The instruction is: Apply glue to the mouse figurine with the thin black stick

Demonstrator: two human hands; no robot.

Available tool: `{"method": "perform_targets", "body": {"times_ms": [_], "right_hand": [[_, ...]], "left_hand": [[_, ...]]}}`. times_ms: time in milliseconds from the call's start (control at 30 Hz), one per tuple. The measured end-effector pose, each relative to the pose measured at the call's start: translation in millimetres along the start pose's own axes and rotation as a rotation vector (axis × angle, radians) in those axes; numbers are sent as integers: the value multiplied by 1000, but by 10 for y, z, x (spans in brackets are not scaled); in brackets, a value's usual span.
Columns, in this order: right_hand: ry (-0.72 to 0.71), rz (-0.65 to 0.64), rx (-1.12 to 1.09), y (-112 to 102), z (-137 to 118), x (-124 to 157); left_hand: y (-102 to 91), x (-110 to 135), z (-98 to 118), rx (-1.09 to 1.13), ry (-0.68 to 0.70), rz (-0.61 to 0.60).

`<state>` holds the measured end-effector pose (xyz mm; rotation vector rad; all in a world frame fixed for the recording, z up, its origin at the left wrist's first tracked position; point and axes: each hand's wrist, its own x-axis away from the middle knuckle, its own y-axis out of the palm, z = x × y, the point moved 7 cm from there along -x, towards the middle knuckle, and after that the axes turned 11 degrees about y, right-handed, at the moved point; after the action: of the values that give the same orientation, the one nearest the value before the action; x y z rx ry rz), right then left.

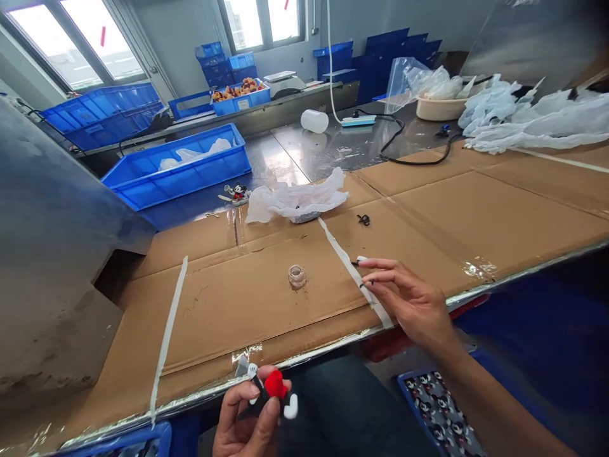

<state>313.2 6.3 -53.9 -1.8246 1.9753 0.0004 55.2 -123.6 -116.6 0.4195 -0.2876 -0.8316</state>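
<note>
So the left hand is down at the near edge of the counter, fingers curled shut around a little cartoon mouse figure with red shorts, black body and white gloves and feet. It's held just off the counter's metal lip, over the lap.

The right hand is out on the cardboard sheet that covers the counter, right of the small clear jar. Fingers are stretched nearly flat and a bit spread, with the tips pinching or pressing a tiny black part next to the white tape strip. Can't really tell if it's actually gripped or just touched. It's too small.

Beyond the jar there's a crumpled white plastic bag, another small black bit to its right, and another mouse figure to its left, in front of the blue crate. Down by the right knee is a blue tray of more figures.

What could go wrong, I reckon: that black part is tiny and the fingers are nearly flat on it, so it could skid on the cardboard or stick to the tape edge instead of lifting. And the figure is held past the counter edge, so a loose grip drops it to the floor.
</note>
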Motion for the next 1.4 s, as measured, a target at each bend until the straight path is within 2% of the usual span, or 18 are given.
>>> {"method": "perform_targets", "body": {"times_ms": [33, 100, 167, 200, 267, 367, 467, 633, 967, 1200, 1300, 1400], "right_hand": [[47, -106, -75, 95, -81, 85], [140, -416, -218, 385, -265, 320], [171, -655, -304, 647, -444, 573], [175, -727, -325, 751, -504, 674], [193, -787, -345, 910, -546, 801], [202, -763, -350, 1029, -532, 851], [199, -740, -357, 1056, -547, 845], [175, -742, -364, 1038, -625, 861], [199, -769, -393, 1028, -616, 902], [230, -773, -443, 992, -628, 915], [243, -634, -465, 891, -586, 879], [142, -425, -445, 747, -607, 848]], "left_hand": [[15, -4, 8, 11, 7, 1], [34, -10, 17, 36, 18, -4], [31, -6, 19, 49, 18, -8], [23, 0, 25, 45, 25, -9], [6, 22, 52, 24, 55, -11], [-5, 71, 89, -2, 86, -18], [-1, 111, 90, -4, 69, -17], [7, 132, 110, 20, 75, -9], [0, 185, 94, 52, 42, -20], [-51, 152, 155, 37, 97, -34], [-52, 178, 203, 9, 144, -44], [-49, 247, 221, -46, 197, -54]]}}
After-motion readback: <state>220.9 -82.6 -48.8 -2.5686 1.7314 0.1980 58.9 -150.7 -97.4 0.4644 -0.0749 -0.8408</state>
